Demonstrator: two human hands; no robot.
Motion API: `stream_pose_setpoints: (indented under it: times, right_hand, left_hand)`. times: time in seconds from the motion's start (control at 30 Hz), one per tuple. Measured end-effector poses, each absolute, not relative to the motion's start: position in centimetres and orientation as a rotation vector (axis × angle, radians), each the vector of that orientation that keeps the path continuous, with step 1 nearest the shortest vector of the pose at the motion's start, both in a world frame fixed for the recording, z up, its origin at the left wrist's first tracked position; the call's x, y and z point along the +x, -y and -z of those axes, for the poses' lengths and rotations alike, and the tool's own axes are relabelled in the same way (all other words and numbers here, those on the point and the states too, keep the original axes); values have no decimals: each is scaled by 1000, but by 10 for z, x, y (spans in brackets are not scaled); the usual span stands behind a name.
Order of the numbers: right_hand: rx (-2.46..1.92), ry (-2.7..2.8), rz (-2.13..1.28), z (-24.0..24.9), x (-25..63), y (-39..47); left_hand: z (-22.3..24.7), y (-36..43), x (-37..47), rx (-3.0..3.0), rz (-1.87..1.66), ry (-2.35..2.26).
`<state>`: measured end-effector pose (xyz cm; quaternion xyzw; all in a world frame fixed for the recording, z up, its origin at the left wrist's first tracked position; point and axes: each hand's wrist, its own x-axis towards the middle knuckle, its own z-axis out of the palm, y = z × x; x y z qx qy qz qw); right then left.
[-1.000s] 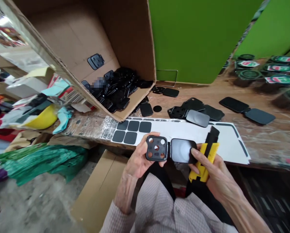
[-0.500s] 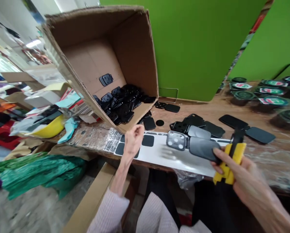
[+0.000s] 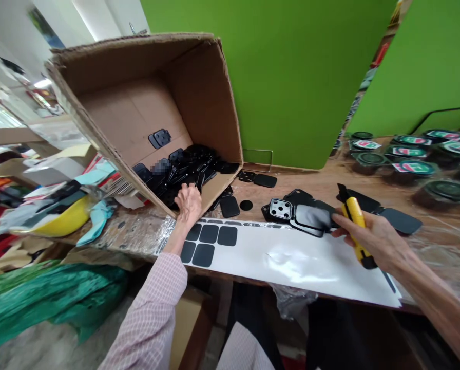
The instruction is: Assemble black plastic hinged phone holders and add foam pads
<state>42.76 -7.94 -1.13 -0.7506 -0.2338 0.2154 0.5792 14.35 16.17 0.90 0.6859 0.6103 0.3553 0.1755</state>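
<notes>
My left hand (image 3: pixel 189 202) reaches into the mouth of a tilted cardboard box (image 3: pixel 233 121), its bent fingers at the heap of black hinged pieces (image 3: pixel 193 164); the fingertips are partly hidden among them. My right hand (image 3: pixel 363 236) holds a yellow utility knife (image 3: pixel 355 216) in its palm. Its thumb and fingertips are at the end of a black hinged piece (image 3: pixel 310 216) with a metal-looking, holed plate (image 3: pixel 281 208), low over other black pieces. Below lies a white sheet (image 3: pixel 253 257) with dark rounded-square pads (image 3: pixel 204 254) at its left part.
A green panel (image 3: pixel 276 82) stands behind the wooden table (image 3: pixel 368 180). Several lidded round tubs (image 3: pixel 449 190) sit at the right. At the left are a yellow bowl (image 3: pixel 66 218), a light-blue cloth (image 3: pixel 98 221) and paper stacks. Green plastic (image 3: pixel 60 298) hangs at the lower left.
My left hand has moved from over the sheet up into the box. My right hand has shifted with the hinged piece up and back, toward the other black pieces. The view has shifted slightly.
</notes>
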Motion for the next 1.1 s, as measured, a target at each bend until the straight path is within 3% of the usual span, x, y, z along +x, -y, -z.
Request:
stream_pose_setpoints:
  times: [0.17,0.27,0.43,0.53,0.63,0.8,0.9,1.1]
  right_hand:
    - [-1896,652,-488,-2,409,86]
    - [-1716,757,-788,-6,365,85]
    - [-1418,779,-959,-5,309,70]
    - [-1469,780,-924,-2,316,69]
    - [-1483,798,-1002,-3,327,81]
    - [-1392,748,-1138,-10,327,103]
    - [-1343,901,-958,-8,324,113]
    - [-1454,1603,-183,18,313,123]
  left_hand:
    - [-20,-147,144,1725,-1109,-1532]
    - [-17,-106,162,1568,-1058,-1257]
    - [-8,-27,180,1155,-963,-1047]
    - [2,-19,172,1674,-895,-1076]
    - [9,-26,166,2280,-735,-706]
    - [-4,-6,169,2163,-627,-695]
    - [-9,16,179,1583,-617,-710]
    - [-2,36,196,463,-653,-715]
